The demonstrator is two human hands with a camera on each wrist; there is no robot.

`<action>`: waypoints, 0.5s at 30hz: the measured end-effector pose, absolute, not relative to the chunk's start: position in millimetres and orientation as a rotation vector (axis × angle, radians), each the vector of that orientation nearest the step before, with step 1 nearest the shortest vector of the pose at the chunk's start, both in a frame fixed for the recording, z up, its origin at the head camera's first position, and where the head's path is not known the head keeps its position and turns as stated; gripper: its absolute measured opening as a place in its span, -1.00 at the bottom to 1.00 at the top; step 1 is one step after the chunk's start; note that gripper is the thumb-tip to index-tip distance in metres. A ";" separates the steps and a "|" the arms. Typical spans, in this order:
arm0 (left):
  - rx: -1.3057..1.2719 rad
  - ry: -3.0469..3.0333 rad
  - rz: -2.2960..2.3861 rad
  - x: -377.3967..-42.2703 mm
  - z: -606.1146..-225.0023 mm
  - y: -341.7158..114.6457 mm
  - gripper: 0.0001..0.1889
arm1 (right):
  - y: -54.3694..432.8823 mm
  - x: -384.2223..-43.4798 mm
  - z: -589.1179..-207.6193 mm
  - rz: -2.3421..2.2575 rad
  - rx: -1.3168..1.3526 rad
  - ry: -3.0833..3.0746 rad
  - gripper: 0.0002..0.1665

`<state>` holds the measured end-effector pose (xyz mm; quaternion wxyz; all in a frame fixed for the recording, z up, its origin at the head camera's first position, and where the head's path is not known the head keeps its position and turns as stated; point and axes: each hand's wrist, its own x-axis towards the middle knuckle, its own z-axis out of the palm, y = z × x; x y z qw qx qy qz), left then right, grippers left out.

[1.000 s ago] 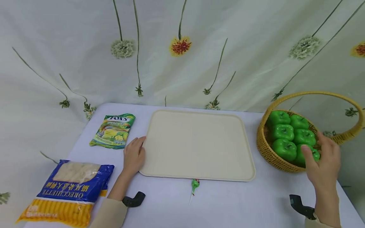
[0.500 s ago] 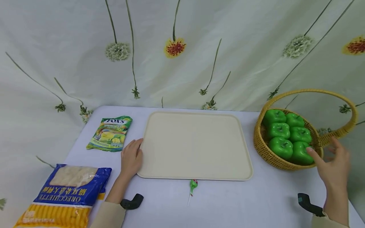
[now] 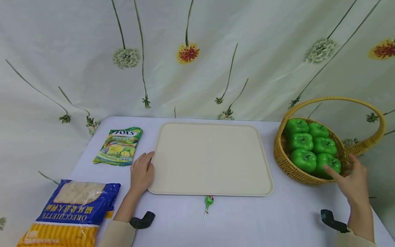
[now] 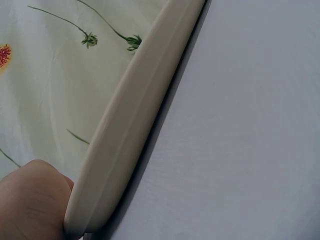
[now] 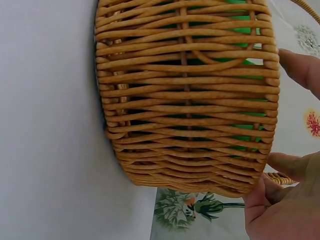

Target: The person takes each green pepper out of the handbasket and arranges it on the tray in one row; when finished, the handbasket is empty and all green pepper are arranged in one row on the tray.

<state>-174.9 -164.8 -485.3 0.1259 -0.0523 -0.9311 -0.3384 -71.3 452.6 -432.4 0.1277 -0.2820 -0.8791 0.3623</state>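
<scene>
My left hand (image 3: 142, 174) rests at the left edge of a beige tray (image 3: 210, 157), fingers loosely bent against its rim. In the left wrist view, part of that hand (image 4: 32, 205) touches the tray's corner. My right hand (image 3: 355, 181) is at the near right rim of a woven basket (image 3: 293, 171), thumb and fingers spread. Its thumb overlaps one of the several glossy green pieces (image 3: 303, 160) inside, which have dimpled tops like bell peppers or apples. In the right wrist view, thumb and fingertips of the hand (image 5: 287, 200) lie right at the basket's rim.
A green candy bag (image 3: 118, 146) lies left of the tray, and a blue and yellow orecchiette bag (image 3: 71, 214) nearer the front left. A green-wrapped lollipop (image 3: 208, 201) lies before the tray. A floral curtain (image 3: 191, 85) hangs behind; the basket's tall handle (image 3: 336, 98) arches over it.
My right hand has moved from above the green pieces out to the right, then back in to the basket's near right rim. The left hand stays at the tray; the head view shifts slightly.
</scene>
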 end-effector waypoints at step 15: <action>-0.150 -2.727 -1.007 -175.8 -486.4 -165.8 -0.55 | 431.1 -67.2 -414.9 1.107 -0.808 -2.571 0.06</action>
